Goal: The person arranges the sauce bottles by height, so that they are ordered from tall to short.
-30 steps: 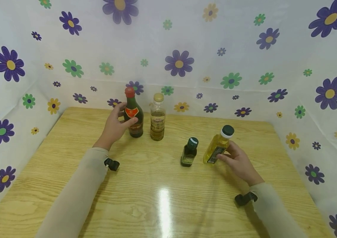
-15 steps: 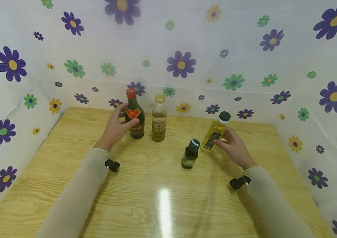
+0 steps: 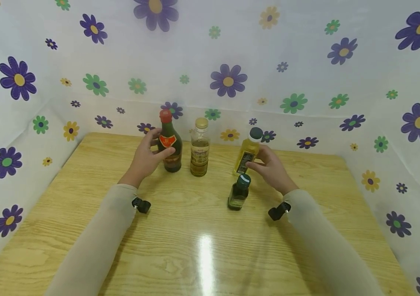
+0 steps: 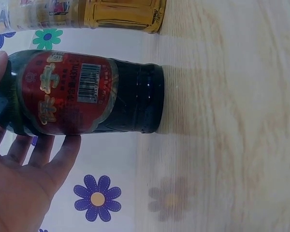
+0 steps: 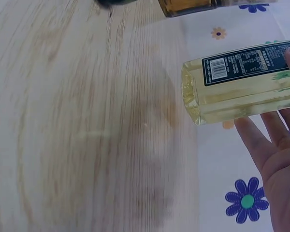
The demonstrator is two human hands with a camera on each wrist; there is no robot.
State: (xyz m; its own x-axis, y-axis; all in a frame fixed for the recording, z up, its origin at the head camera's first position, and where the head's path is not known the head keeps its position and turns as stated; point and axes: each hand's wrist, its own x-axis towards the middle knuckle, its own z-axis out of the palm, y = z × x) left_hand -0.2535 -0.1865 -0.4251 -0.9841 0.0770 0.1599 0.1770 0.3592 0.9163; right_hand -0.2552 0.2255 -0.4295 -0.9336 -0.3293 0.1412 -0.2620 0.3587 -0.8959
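On the left, my left hand (image 3: 145,160) grips a dark green bottle (image 3: 174,154) with a red cap and red label, standing upright on the table. In the left wrist view, that bottle's large red label (image 4: 67,92) faces the camera. My right hand (image 3: 270,168) holds a clear bottle of yellow oil (image 3: 247,156) by its sides, tilted, its dark green cap up and right. Its base (image 5: 191,94) appears lifted off the table. Right beside the green bottle stands a clear glass bottle (image 3: 199,156) with a gold cap and amber liquid.
A small dark bottle (image 3: 237,196) with a green cap stands just in front of the yellow oil bottle. All rest on a wooden table (image 3: 180,246). A white cloth with printed flowers (image 3: 228,49) closes off the back and both sides.
My right hand has carried the yellow oil bottle left and farther back, from right of the small dark bottle to behind it. My left hand keeps its grip on the green bottle.
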